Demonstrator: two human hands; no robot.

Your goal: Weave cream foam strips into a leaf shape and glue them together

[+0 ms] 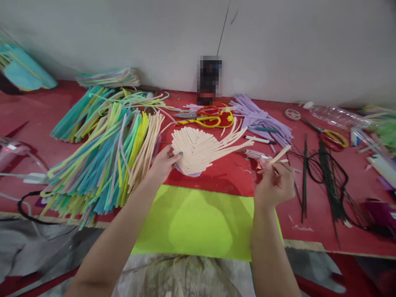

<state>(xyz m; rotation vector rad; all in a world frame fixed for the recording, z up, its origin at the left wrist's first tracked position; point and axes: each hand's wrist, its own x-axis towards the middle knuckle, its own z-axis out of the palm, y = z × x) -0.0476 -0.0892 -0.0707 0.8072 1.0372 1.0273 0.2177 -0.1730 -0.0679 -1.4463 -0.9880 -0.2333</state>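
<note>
Cream leaf-shaped piece of layered fuzzy strips [196, 150]: edge pinched by left hand [163, 164]. Body looks largely formed; strip tails [246, 144] beyond left fingers loose, uneven. Right hand [275, 183]: fingertips clamped on short cream fuzzy strip [281, 154], unattached.

Red table [32, 108] holds coloured strips [107, 167]; scissors [325, 133]; perhaps a glue gun [11, 152].
</note>
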